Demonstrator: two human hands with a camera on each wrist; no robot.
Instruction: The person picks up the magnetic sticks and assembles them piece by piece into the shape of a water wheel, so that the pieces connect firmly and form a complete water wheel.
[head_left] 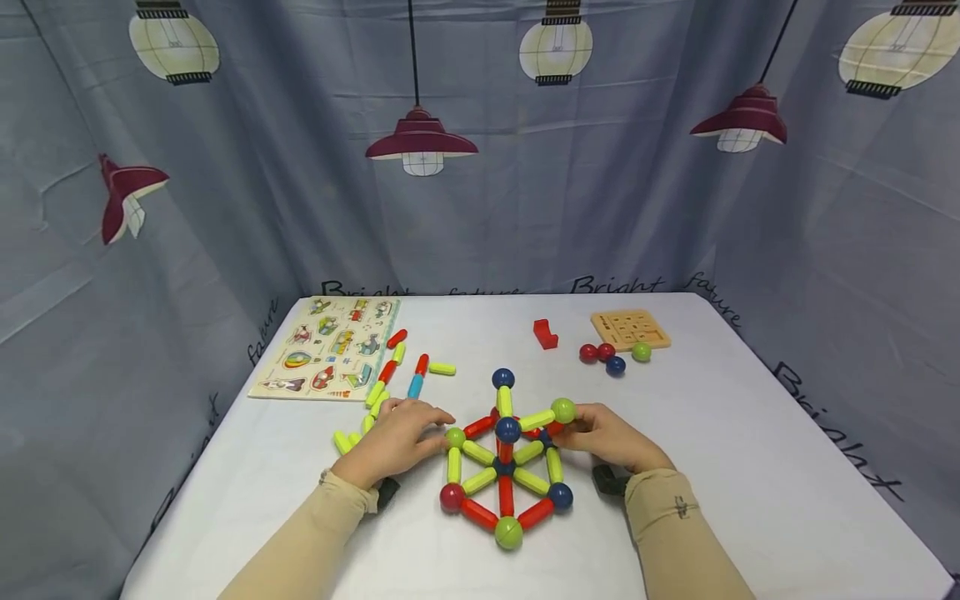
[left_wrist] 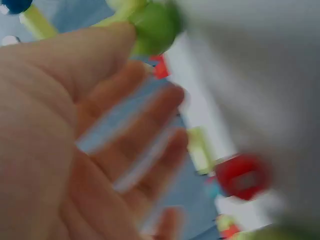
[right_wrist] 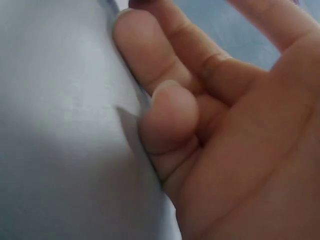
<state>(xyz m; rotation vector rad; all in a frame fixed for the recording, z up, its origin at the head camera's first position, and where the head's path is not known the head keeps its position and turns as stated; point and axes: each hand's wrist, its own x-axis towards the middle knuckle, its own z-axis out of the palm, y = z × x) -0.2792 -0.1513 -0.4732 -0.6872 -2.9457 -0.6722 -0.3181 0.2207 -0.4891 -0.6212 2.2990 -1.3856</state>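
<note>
A frame of magnetic rods and balls stands at the table's middle, with a red ball (head_left: 452, 498), a blue ball (head_left: 560, 497) and a green ball (head_left: 508, 533) at its near corners. My left hand (head_left: 401, 442) is at its left side, fingers spread and fairly straight, the thumb touching a green ball (left_wrist: 155, 29). My right hand (head_left: 611, 437) is at the right side, fingertips pinching a short red rod (head_left: 555, 428) beneath a raised green ball (head_left: 563, 409). In the right wrist view the curled lower fingers (right_wrist: 172, 117) hide the grip.
Loose yellow-green and red rods (head_left: 387, 372) lie left, by a picture puzzle board (head_left: 341, 346). Back right are a wooden board (head_left: 630, 327), red balls (head_left: 588, 353), a blue ball (head_left: 615, 366) and a green ball (head_left: 641, 352). A red block (head_left: 545, 334) lies behind the frame.
</note>
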